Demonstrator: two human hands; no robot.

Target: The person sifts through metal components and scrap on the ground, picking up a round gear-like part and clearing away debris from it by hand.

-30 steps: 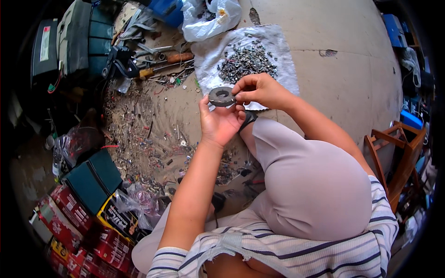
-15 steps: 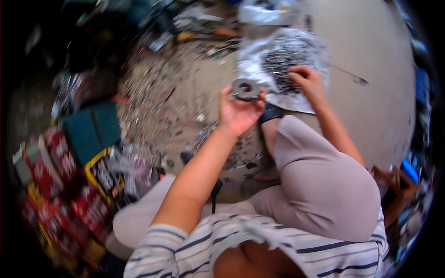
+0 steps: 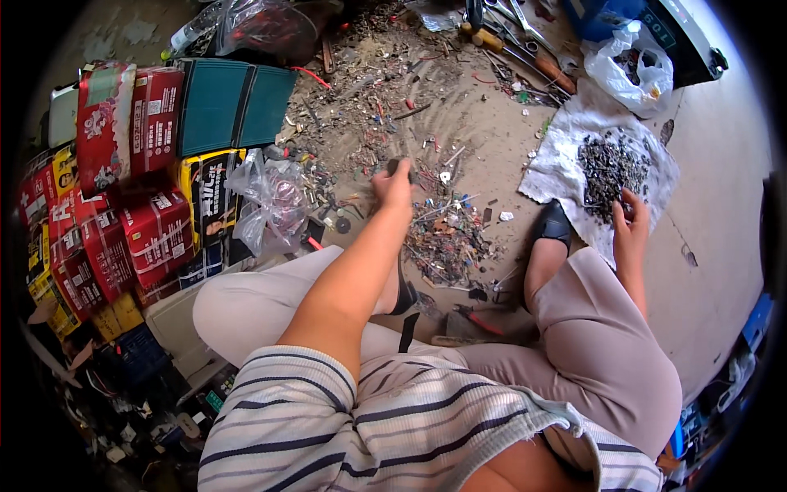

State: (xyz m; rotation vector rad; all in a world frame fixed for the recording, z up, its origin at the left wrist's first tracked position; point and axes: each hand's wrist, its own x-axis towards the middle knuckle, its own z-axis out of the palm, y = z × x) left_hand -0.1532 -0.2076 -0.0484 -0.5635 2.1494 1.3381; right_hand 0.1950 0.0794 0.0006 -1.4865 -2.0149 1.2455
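My left hand (image 3: pixel 394 188) reaches over the littered floor, its fingers closed round a thick dark grey ring (image 3: pixel 412 174); most of the ring is hidden by the hand now, and its round hole shows only in the earlier picture. To the right, my right hand (image 3: pixel 630 223) hangs at the near edge of a pile of small dark metal pieces (image 3: pixel 607 168). Its fingers are bent with the tips a little apart, and I make out nothing held between them. The pile lies on a white cloth (image 3: pixel 551 160) beside my foot.
A heap of mixed small scrap (image 3: pixel 455 238) lies between my feet, near red-handled pliers (image 3: pixel 478 320). Red boxes (image 3: pixel 156 234), a teal box (image 3: pixel 215 105) and a clear plastic bag (image 3: pixel 269 203) crowd the left. Beyond the cloth stand a white bag (image 3: pixel 633 70) and a blue crate (image 3: pixel 590 18).
My view has turned leftward and steadied. My left hand has moved left, away from the cloth, and turned over with the ring. My right hand stays by the metal pile.
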